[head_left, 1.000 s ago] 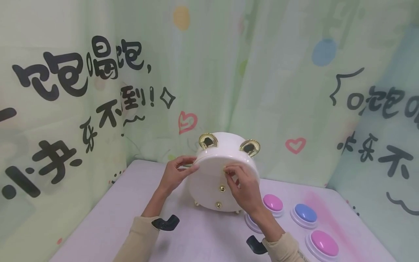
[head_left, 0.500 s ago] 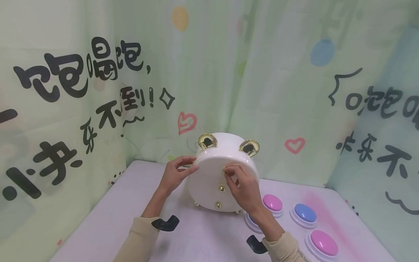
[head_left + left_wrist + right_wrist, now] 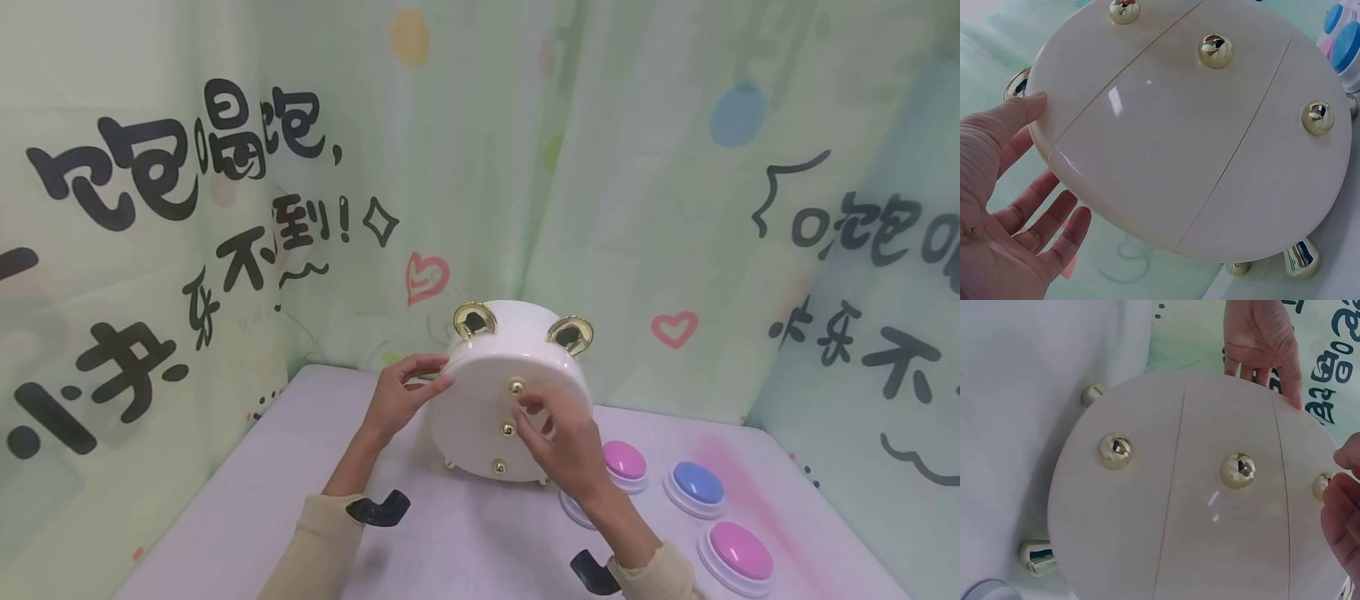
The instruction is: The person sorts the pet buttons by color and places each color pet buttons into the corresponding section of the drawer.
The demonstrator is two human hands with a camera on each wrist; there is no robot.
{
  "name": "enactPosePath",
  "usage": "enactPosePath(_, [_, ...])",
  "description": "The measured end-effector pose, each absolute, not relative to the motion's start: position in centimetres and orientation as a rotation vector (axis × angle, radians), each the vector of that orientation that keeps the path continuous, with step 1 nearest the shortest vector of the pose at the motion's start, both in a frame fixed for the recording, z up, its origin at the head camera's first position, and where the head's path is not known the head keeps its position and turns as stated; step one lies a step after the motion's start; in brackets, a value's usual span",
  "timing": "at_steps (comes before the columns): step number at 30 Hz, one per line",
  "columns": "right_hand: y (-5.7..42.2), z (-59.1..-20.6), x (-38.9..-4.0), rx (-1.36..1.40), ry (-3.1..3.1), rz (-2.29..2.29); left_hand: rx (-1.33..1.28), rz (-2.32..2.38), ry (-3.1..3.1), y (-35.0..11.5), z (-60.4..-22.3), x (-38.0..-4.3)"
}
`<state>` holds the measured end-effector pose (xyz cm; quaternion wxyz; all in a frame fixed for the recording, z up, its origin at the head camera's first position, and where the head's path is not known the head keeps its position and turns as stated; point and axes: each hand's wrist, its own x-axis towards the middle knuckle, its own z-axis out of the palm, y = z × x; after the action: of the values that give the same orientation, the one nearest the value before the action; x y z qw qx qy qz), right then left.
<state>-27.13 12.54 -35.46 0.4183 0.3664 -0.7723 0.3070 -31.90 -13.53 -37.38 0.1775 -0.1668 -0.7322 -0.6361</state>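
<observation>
A small white round drawer cabinet [image 3: 468,417] stands on the table with two gold ears on top. Its front has three gold knobs: the top knob [image 3: 517,387], the middle knob [image 3: 507,428] and the bottom knob [image 3: 499,467]. Thin seams divide the front into drawers, all flush in the left wrist view. My left hand [image 3: 397,400] holds the cabinet's upper left edge, thumb on the front rim and fingers along the side. My right hand [image 3: 566,442] hovers just right of and below the top knob, fingers loosely bent with nothing between them.
Right of the cabinet sit several push buttons on white bases: a pink button [image 3: 625,460], a blue button [image 3: 698,482], a nearer pink button [image 3: 741,552] and one partly behind my right forearm. Printed curtains [image 3: 637,208] hang behind the pale table [image 3: 450,542].
My right hand has let go of the top knob and drawn slightly down and right, uncovering it. My left hand stays on the cabinet's edge.
</observation>
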Motion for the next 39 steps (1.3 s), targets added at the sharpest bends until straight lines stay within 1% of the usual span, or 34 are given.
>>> enactPosePath(13, [12.6, -37.3, -26.7, 0.932, -2.024, 0.794, -0.478, -1.804, -2.073, -13.6, -37.2, -31.8])
enactPosePath(22, [12.3, -38.5, -27.2, 0.935, -2.043, 0.755, -0.476, -1.803, -2.068, -13.6, -37.4, -31.9])
enactPosePath(39, [12.2, -39.4, -28.3, 0.914, -2.091, 0.701, -0.478, -1.803, -2.057, -13.6, -37.3, -31.9])
